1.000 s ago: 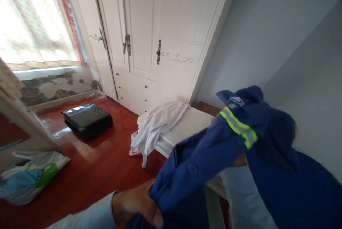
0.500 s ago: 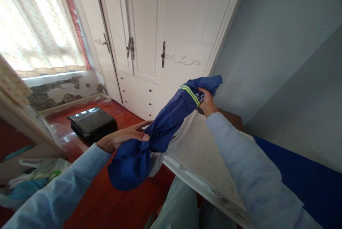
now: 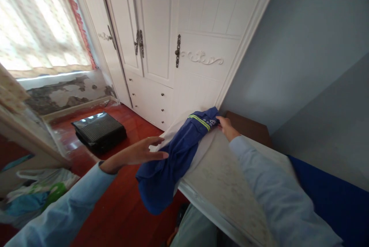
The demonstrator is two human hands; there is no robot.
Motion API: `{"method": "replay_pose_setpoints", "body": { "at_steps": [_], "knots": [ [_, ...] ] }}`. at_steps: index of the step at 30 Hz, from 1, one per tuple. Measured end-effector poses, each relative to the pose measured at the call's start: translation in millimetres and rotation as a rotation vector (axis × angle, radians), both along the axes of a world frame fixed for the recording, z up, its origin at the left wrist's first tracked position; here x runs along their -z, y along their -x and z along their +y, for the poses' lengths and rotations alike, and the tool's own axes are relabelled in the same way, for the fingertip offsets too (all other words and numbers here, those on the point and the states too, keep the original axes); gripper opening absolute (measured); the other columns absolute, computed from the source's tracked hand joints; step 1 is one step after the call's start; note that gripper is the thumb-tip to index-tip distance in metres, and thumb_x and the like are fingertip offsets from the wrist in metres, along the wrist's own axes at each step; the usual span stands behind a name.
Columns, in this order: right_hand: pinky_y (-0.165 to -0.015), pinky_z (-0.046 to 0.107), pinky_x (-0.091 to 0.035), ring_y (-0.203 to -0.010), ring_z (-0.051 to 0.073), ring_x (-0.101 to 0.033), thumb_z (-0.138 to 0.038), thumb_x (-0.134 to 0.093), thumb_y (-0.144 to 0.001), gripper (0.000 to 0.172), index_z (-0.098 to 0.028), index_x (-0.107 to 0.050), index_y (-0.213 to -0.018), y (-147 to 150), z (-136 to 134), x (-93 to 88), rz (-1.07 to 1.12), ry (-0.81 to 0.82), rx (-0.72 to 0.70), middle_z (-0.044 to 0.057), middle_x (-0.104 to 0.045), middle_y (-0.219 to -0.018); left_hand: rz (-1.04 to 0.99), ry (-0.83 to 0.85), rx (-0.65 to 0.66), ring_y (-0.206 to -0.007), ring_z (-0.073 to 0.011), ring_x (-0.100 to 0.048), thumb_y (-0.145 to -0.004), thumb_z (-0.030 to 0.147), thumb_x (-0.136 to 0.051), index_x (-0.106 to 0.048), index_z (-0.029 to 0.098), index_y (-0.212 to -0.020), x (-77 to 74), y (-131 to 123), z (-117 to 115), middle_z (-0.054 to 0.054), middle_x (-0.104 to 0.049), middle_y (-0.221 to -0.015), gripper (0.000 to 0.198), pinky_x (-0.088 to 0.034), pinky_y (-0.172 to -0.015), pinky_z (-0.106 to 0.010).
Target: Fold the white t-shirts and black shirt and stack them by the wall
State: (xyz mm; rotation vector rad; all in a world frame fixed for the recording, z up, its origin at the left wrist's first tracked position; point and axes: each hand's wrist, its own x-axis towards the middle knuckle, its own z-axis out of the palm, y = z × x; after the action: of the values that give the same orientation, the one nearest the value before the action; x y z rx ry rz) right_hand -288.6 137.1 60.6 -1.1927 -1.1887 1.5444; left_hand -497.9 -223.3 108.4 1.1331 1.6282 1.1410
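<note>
Fingers on the left hand stand spread, thumb apart from the others, at the near part of a blue garment; they grip nothing, and whether the thumb tip touches the cloth or hovers just over it cannot be told. On the right hand, thumb and forefinger are closed on the garment's far end, pinching its edge beside the white lettering and the yellow-and-grey band.

Half a second ago both hands held the garment up in the air; now it lies along a white cloth on the pale surface, its near end drooping past the edge above the red floor. That suggests the surface has taken over most of the weight, leaving the left hand free while the right steadies the far end.

Behind the garment rises the white wardrobe, with a brown box-like piece just beyond the surface and a blue sheet to the right. Farther off to the left, a black case rests on the floor, near a plastic bag.
</note>
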Motion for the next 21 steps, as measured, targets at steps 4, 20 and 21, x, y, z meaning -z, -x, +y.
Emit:
{"method": "replay_pose_setpoints", "body": {
  "at_steps": [4, 20, 21],
  "knots": [
    [-0.059, 0.023, -0.050, -0.063, 0.013, -0.062, -0.021, -0.068, -0.080, 0.007, -0.018, -0.062, -0.081, -47, -12, -12.7, -0.048, 0.059, -0.050, 0.002, -0.066, -0.072, 0.208, -0.041, -0.013, -0.119, -0.0287, -0.061, -0.081, 0.046, -0.070, -0.066, 0.021, -0.124, -17.0, -34, 3, -0.010, -0.065, -0.130, 0.050, -0.048, -0.100, -0.036],
    [-0.082, 0.036, -0.051, -0.086, 0.023, -0.067, -0.047, -0.054, -0.086, 0.035, -0.016, -0.071, -0.088, -420, -118, -21.8, -0.888, -0.457, -0.159, 0.010, -0.073, -0.092, 0.368, -0.303, 0.726, -0.138, -0.0284, -0.046, -0.085, 0.038, -0.067, -0.061, 0.027, -0.133, 46.5, -270, 37, -0.008, -0.055, -0.145, 0.050, -0.035, -0.116, -0.047],
    [-0.087, 0.037, -0.050, -0.092, 0.025, -0.067, -0.043, -0.053, -0.087, 0.033, -0.016, -0.072, -0.092, -452, -121, -23.3, -1.023, -0.483, -0.110, 0.012, -0.073, -0.098, 0.297, -0.281, 0.733, -0.133, -0.0289, -0.050, -0.084, 0.038, -0.067, -0.064, 0.025, -0.128, 54.2, -283, 47, -0.010, -0.059, -0.140, 0.046, -0.039, -0.113, -0.046]
  ]
}}
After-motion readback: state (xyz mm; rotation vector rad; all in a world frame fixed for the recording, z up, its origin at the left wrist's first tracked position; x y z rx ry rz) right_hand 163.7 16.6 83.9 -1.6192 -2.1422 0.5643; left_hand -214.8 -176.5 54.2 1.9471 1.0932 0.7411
